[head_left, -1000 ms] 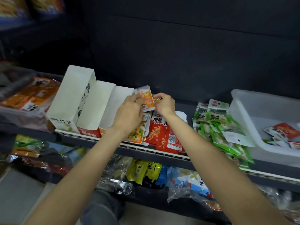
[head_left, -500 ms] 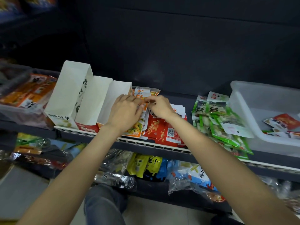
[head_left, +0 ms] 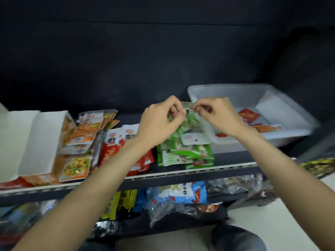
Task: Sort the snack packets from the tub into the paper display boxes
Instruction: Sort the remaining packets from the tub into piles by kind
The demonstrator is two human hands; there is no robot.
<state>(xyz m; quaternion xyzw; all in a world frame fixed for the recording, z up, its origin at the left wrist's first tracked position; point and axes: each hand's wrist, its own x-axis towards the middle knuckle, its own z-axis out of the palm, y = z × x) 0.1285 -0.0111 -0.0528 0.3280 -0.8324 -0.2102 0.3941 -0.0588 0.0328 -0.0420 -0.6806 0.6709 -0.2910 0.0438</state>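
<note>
Starting well to the left of both hands, the white paper display boxes [head_left: 39, 142] stand open on the shelf [head_left: 181, 175], and just right of them lie the orange packets [head_left: 85, 134], fanned and overlapping, then the red packets [head_left: 116, 142], which run under the left forearm. The left hand [head_left: 161, 122] has its fingers curled and pinches the upper edge of a green packet [head_left: 188, 120], and the right hand [head_left: 216, 115], close beside it, pinches the same top edge from the other side, so the packet hangs between the two over the green pile [head_left: 184, 154] lying just below them on the shelf. Right of the right hand sits the translucent tub [head_left: 282, 98], with a few red packets [head_left: 249, 115] left on its floor. These packets look light, thin and limp, with glossy film that would likely slide under a loose pinch; the flat sealed strip along the top seems the best place to hold, since it is stiffer than the filled belly and spares the contents from squeezing. A stack of them would probably fan apart unless squared by its edges before being slid into a box.
</note>
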